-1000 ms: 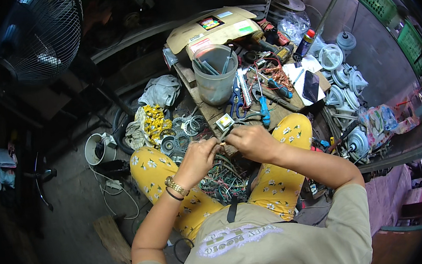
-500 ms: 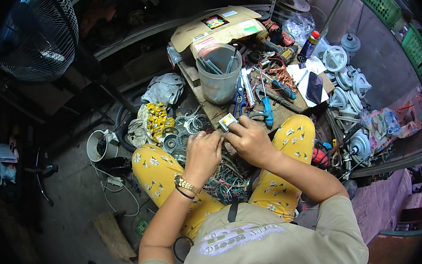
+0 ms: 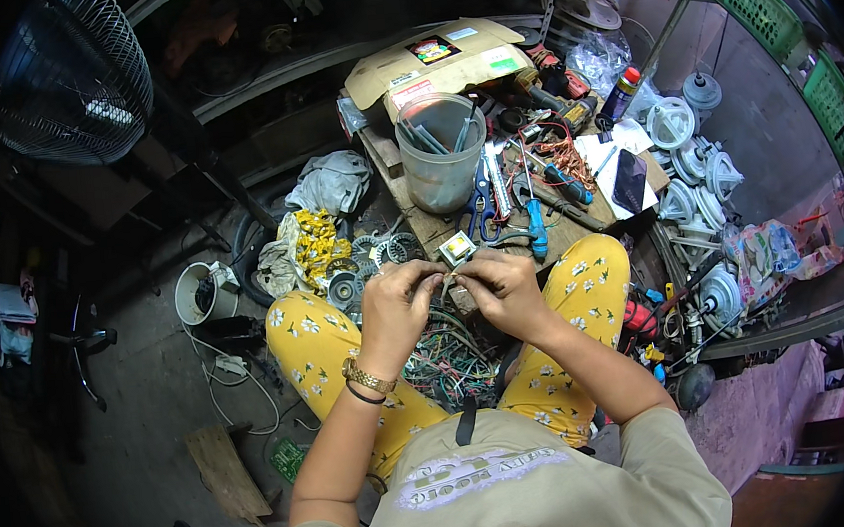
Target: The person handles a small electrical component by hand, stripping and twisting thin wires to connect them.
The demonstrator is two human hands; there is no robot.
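Observation:
My left hand (image 3: 400,294), with a gold watch and a dark band at its wrist, is closed in a pinch. Close beside it, my right hand (image 3: 505,291) pinches too, and the fingertips of both almost meet. Between them shows a thin pale strand (image 3: 449,275), like a short wire; its ends are hidden by the fingers. Just beyond the fingertips, at the near edge of the wooden bench (image 3: 426,225), sits a small boxy part (image 3: 457,248) with a white frame and yellow middle, perhaps a small transformer.
On the bench stand a cloudy plastic bucket (image 3: 440,177), blue-handled scissors (image 3: 480,203), a blue screwdriver (image 3: 536,225) and a phone (image 3: 629,177). Wire scraps (image 3: 446,362) lie between my knees. White plastic parts (image 3: 706,183) are heaped at right, a fan (image 3: 75,83) at left.
My hands have turned and drawn slightly apart at the fingertips, so the thin strand between them shows. The right hand has moved off the boxy part, which is now more fully seen.

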